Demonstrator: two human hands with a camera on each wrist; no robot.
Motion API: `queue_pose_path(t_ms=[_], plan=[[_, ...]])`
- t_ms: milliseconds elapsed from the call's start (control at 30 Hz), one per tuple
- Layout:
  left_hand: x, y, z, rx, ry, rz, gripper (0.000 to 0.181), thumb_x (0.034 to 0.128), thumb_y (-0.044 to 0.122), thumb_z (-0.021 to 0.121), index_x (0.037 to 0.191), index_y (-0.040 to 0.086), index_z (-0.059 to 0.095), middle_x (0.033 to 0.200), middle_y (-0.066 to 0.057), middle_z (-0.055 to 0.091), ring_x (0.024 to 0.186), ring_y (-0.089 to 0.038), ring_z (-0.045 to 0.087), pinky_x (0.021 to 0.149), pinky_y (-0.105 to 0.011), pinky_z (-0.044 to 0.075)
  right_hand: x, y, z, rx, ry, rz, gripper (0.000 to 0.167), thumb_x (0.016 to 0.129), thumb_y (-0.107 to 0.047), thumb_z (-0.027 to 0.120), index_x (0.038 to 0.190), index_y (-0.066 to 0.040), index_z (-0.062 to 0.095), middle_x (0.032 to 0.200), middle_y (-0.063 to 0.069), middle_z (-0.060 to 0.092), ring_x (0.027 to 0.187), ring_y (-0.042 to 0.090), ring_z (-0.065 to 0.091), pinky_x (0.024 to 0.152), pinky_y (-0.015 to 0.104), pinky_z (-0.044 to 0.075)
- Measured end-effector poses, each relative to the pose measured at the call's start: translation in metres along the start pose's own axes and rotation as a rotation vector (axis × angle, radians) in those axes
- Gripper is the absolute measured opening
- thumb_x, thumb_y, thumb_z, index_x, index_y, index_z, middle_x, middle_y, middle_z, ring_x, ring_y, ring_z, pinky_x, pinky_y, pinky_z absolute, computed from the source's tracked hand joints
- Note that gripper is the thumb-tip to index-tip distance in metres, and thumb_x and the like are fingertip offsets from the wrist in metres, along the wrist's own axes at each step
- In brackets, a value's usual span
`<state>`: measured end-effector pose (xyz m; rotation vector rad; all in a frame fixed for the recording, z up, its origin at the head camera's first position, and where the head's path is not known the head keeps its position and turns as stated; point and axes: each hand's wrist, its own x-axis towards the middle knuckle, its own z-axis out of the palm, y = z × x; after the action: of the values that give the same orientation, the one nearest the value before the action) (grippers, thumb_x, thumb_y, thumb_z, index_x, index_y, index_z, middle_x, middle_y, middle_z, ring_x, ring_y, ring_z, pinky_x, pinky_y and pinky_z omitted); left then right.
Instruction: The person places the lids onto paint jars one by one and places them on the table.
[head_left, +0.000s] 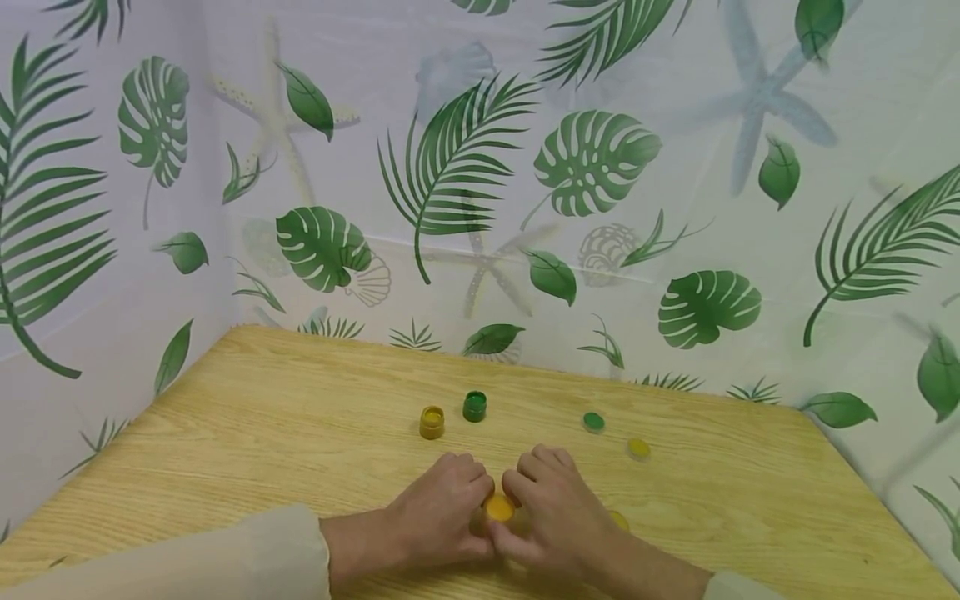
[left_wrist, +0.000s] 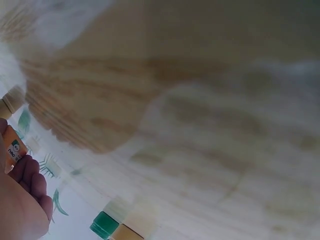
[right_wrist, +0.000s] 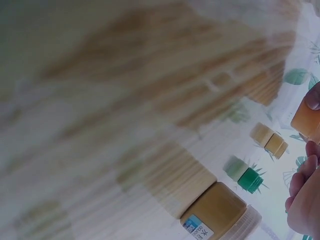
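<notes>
Both hands meet at the near middle of the table around a small orange paint jar [head_left: 499,507]. My left hand [head_left: 441,510] grips it from the left with curled fingers. From the right, my right hand [head_left: 557,510] holds the same jar, its thumb at the near side. In the left wrist view the orange jar [left_wrist: 14,146] shows a printed label, with fingers wrapped below it. The right wrist view shows the jar [right_wrist: 305,120] with a thumb against it. I cannot tell whether its lid is loose.
Beyond the hands stand an uncovered ochre paint jar [head_left: 432,423] and an uncovered green paint jar [head_left: 475,407]. A green lid [head_left: 594,422] and a yellow lid [head_left: 638,449] lie right of them. A labelled ochre jar [right_wrist: 215,210] stands near the right wrist. Leaf-printed sheeting [head_left: 480,292] backs the table.
</notes>
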<state>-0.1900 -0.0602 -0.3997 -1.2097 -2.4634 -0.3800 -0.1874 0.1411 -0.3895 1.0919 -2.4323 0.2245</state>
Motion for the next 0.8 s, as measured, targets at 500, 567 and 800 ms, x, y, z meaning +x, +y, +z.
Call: queue_pose_path(t_ms=[500, 567, 800], plan=[[0.0002, -0.0022, -0.0014, -0.049, -0.007, -0.045, 0.028, 0.0782, 0.041, 0.077, 0.082, 0.016, 0.065, 0.073, 0.013, 0.053, 0.068, -0.001, 0.040, 0.068, -0.015, 0.034, 0.0010, -0.0001, -0.0031, 0.044, -0.062, 0.039, 0.020, 0.085, -0.041, 0.068, 0.090, -0.023, 0.060, 0.084, -0.013, 0.055, 0.082, 0.004, 0.041, 0.085, 0.033, 0.036], [0.0002, -0.0019, -0.0018, -0.051, -0.011, -0.049, 0.028, 0.0788, 0.041, 0.076, 0.081, 0.016, 0.064, 0.073, 0.013, 0.051, 0.068, -0.001, 0.039, 0.068, -0.015, 0.034, 0.0006, -0.0002, -0.0029, 0.037, -0.052, 0.019, 0.020, 0.082, -0.039, 0.069, 0.089, -0.023, 0.059, 0.082, -0.013, 0.052, 0.080, 0.004, 0.039, 0.084, 0.032, 0.035], [0.0009, -0.0018, -0.0015, -0.067, -0.037, -0.052, 0.028, 0.0812, 0.042, 0.075, 0.085, 0.016, 0.065, 0.075, 0.012, 0.053, 0.070, -0.001, 0.040, 0.069, -0.016, 0.034, -0.0002, -0.0005, -0.0029, 0.029, -0.061, 0.017, 0.021, 0.081, -0.038, 0.069, 0.088, -0.023, 0.057, 0.081, -0.014, 0.048, 0.080, 0.004, 0.037, 0.082, 0.031, 0.035]])
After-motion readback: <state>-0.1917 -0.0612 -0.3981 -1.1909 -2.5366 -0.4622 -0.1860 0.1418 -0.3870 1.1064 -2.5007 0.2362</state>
